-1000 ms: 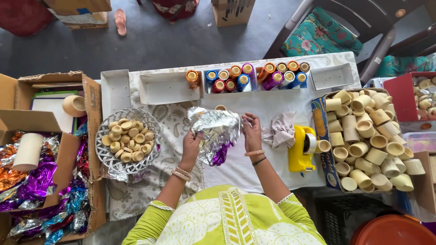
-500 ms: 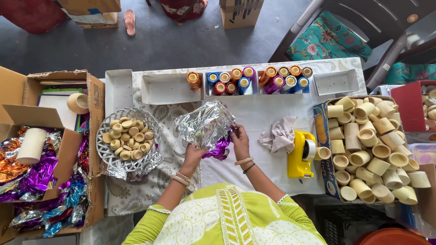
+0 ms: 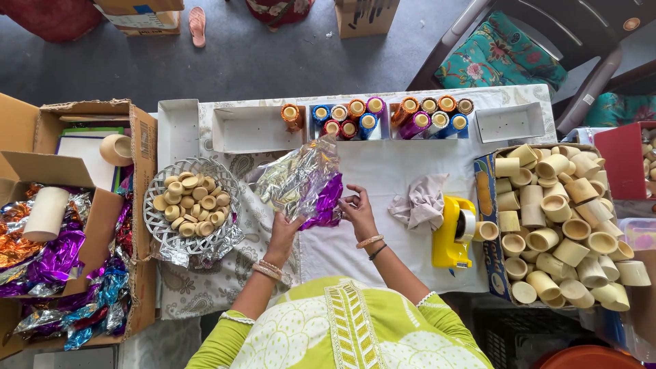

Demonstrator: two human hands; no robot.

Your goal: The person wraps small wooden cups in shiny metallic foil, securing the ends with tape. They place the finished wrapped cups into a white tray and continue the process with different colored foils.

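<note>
Centrally, on the white cloth-covered table (image 3: 396, 171), a crinkled sheet of silver and purple metallic foil (image 3: 304, 184) was held up between both hands. The left hand (image 3: 285, 229) was closed on the sheet's lower edge from beneath; the right hand (image 3: 357, 208) was pinched on the purple portion at the sheet's right side, fingers curled about it. The foil was raised slightly above the cloth, just right of the round silver wire basket (image 3: 160, 225), which was filled with short cream-coloured cups. As a judgement, the work was at an early stage: the sheet was unfolded but nothing was seen wrapped in it, and no finished foil-covered piece was visible on the table. Much stock remained: a cardboard tray of cream cardboard cups and tubes (image 3: 567, 225) at the right, a row of coloured foil rolls (image 3: 383, 116) along the far edge, and a large cardboard box of loose crumpled foil (image 3: 55, 266) at the left. A yellow tape dispenser (image 3: 454, 232) and a crumpled grey cloth (image 3: 420, 201) lay untouched beside the right hand. Compared with the frame half a second before, the sheet had been shifted a little rightward and opened more, with more purple exposed.
</note>
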